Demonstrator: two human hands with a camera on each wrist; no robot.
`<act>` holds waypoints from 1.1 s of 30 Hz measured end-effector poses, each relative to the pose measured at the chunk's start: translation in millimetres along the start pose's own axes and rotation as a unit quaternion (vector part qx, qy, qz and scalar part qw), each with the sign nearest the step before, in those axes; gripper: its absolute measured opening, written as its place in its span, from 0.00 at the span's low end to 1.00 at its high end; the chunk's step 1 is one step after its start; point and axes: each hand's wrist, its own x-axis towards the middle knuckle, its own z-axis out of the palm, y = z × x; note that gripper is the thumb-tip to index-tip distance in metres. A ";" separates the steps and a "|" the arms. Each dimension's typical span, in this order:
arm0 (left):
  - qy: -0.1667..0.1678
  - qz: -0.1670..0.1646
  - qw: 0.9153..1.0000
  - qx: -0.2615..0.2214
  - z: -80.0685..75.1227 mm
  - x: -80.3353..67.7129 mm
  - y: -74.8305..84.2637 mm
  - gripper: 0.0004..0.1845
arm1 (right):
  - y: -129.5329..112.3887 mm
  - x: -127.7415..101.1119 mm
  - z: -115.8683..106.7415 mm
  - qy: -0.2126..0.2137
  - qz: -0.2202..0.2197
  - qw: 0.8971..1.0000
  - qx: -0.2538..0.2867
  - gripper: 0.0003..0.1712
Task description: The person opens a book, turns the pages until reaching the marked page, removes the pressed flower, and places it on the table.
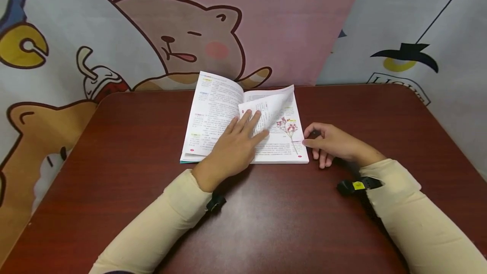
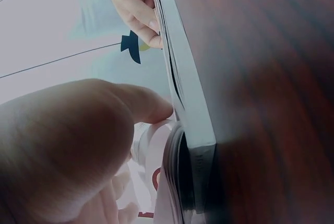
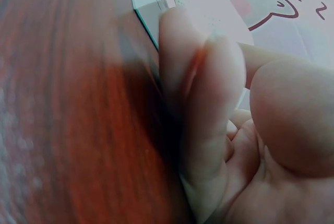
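An open book with printed text lies on the table, its right-hand page bearing a pink flower drawing. One loose page stands partly lifted and curls over toward the left. My left hand rests on this page and the book's middle with its fingers spread. At the book's right edge is my right hand, its thumb and forefinger bent together at the page edge and its other fingers loosely curled. In the right wrist view, blurred fingers hide part of the book.
The book stands on a reddish-brown wooden table. Behind the table hangs a cartoon-printed backdrop with a sleeping bear. Dark wrist straps with cameras sit at both cuffs, the right camera close above the tabletop.
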 end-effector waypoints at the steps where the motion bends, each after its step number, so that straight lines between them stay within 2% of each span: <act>1: 0.000 -0.002 1.000 0.001 -0.4 0.1 0.0 0.29 | -0.2 -0.1 -0.1 0.001 0.000 1.000 0.000 0.23; 10: -0.008 -0.027 1.000 0.000 -1.9 0.1 -0.3 0.28 | -2.9 -0.9 -0.9 -0.004 -0.002 1.000 -0.002 0.24; 23: -0.007 -0.017 0.999 0.032 -0.9 1.4 0.4 0.27 | -2.9 -2.1 -1.5 -0.003 0.000 1.000 -0.002 0.24; 33: -0.043 -0.026 0.998 0.045 -1.2 0.5 0.6 0.27 | -2.3 -1.7 -0.9 -0.004 -0.001 1.000 -0.004 0.24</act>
